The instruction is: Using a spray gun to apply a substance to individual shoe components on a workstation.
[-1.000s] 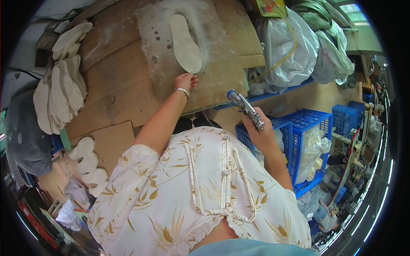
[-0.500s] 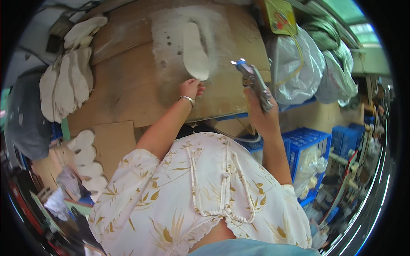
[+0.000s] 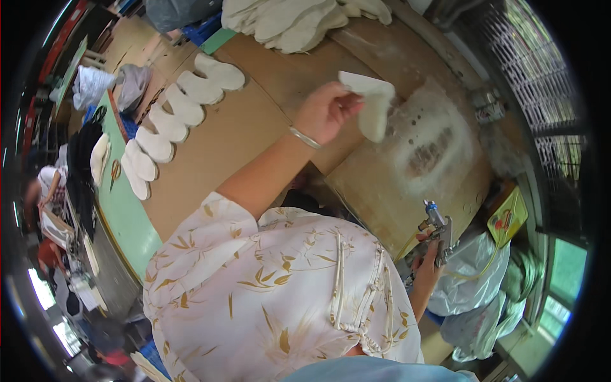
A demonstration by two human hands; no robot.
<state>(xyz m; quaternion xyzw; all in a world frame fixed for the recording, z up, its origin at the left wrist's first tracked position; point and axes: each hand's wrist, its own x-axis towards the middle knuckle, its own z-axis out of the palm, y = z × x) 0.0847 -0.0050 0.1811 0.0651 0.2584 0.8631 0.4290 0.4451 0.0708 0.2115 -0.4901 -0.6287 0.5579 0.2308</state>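
Raised over the cardboard, my left hand (image 3: pixel 326 114) pinches a cream insole (image 3: pixel 374 105) by its edge; the insole bends and hangs from the fingers. My right hand (image 3: pixel 428 262) is wrapped round a metal spray gun (image 3: pixel 439 230) with a blue part at its nozzle end. To the right of the insole lies a whitish sprayed patch (image 3: pixel 439 143) with a darker, insole-shaped mark in its middle. A row of cream insoles (image 3: pixel 170 121) lies overlapping on cardboard to the left. Beyond my left hand is a heap of similar insoles (image 3: pixel 286 22).
A pale green tabletop (image 3: pixel 130 216) with scissors (image 3: pixel 115 172) runs along the left. At right, a yellow container (image 3: pixel 509 216) has a yellow hose near it, beside clear plastic bags (image 3: pixel 474 270). A window grille (image 3: pixel 534 70) stands far right. People work at the far left.
My left hand has lifted the insole off the sprayed patch and carried it leftward. The view has turned to the left. The spray gun stays in my right hand, now lower.
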